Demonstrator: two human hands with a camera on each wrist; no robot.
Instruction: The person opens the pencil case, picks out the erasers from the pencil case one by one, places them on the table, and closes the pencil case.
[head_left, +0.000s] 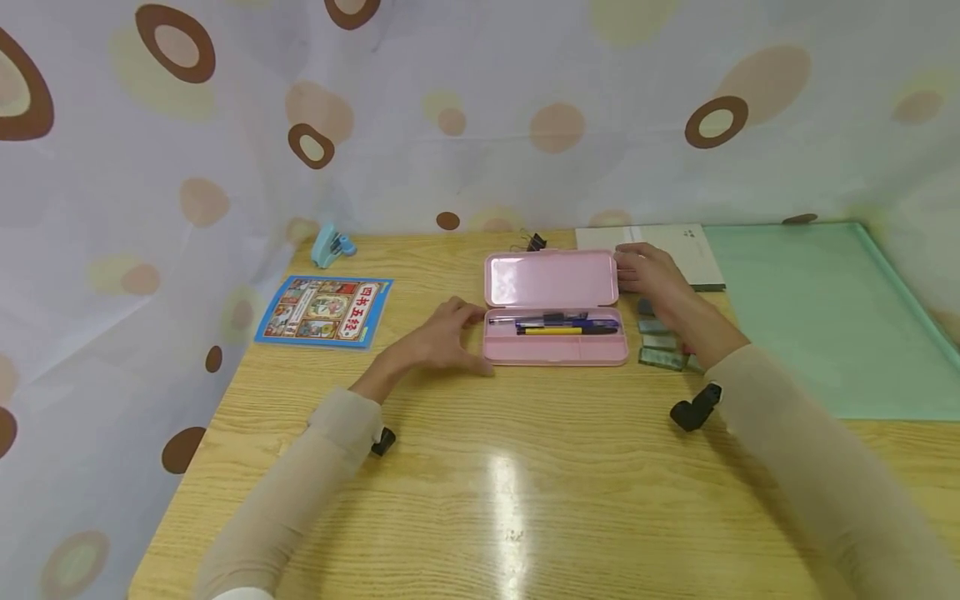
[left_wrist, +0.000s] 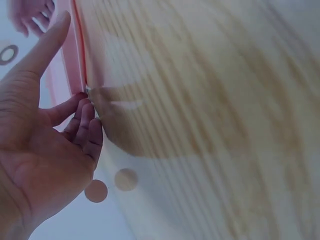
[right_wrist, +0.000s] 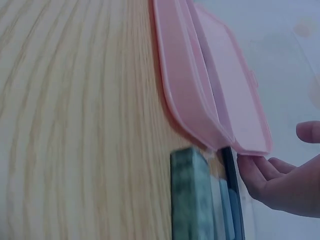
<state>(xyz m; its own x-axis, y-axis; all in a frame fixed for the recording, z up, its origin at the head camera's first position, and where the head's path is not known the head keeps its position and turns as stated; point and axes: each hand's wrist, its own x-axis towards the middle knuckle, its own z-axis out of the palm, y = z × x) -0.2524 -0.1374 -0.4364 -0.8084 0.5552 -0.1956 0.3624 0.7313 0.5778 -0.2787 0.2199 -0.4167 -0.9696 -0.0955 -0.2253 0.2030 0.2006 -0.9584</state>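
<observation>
A pink pencil case (head_left: 555,351) lies with its lid (head_left: 551,279) folded back. In its tray are a yellow-and-black pen (head_left: 555,331), a blue pen (head_left: 604,323) and a clear pen (head_left: 501,320). My left hand (head_left: 447,336) is at the case's left end, thumb stretched along the front corner; in the left wrist view its fingertips (left_wrist: 82,100) meet the case's end. My right hand (head_left: 651,271) reaches the lid's right edge. Fingertips (right_wrist: 250,172) touch the lid's end from below in the right wrist view, with the thumb held apart.
Small greenish blocks (head_left: 662,358) lie right of the case. Behind are a black binder clip (head_left: 536,242) and a pale notebook (head_left: 701,250). A blue picture-covered booklet (head_left: 322,312) and a light-blue gadget (head_left: 327,246) are at left. A green mat (head_left: 832,333) covers the right side.
</observation>
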